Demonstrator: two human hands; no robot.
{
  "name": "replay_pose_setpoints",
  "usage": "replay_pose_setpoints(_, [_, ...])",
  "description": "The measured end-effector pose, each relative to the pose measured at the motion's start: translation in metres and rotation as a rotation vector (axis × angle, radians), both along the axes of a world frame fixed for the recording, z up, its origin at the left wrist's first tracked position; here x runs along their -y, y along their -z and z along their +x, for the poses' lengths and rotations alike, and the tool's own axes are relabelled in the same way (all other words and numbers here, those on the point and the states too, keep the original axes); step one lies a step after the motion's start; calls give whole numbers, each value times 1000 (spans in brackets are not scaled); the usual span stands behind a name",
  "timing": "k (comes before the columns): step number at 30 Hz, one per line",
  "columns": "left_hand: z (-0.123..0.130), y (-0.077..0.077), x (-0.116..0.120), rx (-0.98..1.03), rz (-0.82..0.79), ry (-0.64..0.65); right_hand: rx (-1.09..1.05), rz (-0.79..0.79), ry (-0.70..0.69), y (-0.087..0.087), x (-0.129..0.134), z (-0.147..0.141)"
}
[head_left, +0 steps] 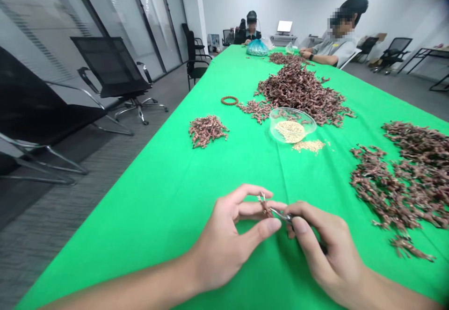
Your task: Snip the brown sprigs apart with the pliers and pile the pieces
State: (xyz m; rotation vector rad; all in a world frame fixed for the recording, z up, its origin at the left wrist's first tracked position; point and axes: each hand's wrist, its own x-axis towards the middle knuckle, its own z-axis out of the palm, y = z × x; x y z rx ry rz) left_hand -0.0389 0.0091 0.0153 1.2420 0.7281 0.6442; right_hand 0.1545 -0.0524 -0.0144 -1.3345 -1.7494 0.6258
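Observation:
My left hand (pixel 233 235) pinches a small reddish-brown piece with thin pale prongs (pixel 265 207) between thumb and fingers. Its exact kind is too small to make out. Closed around a slim metal tool with a dark handle (pixel 288 217) is my right hand (pixel 326 244). The tool's curved tip touches or lies right beside the brown piece; much of its handle is hidden in the palm. Both hands hover close together over the green cloth (pixel 168 235). Beyond them stands a clear plastic bowl (pixel 312 127) with pale grains in it, and more loose grains (pixel 310 146) lie against its near side.
A small heap of similar brown pieces (pixel 207 131) lies left of the bowl, a large heap (pixel 298 88) behind it, and another (pixel 396 183) at right. Near a brown ring (pixel 229 100) the cloth continues back. Two people (pixel 336 43) sit farther along; chairs (pixel 112 67) stand left.

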Motion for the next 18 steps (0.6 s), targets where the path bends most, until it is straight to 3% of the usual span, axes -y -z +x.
replay_pose_setpoints(18, [1,2,4,-37,83,-51,90,68,-35,-1,1,-4])
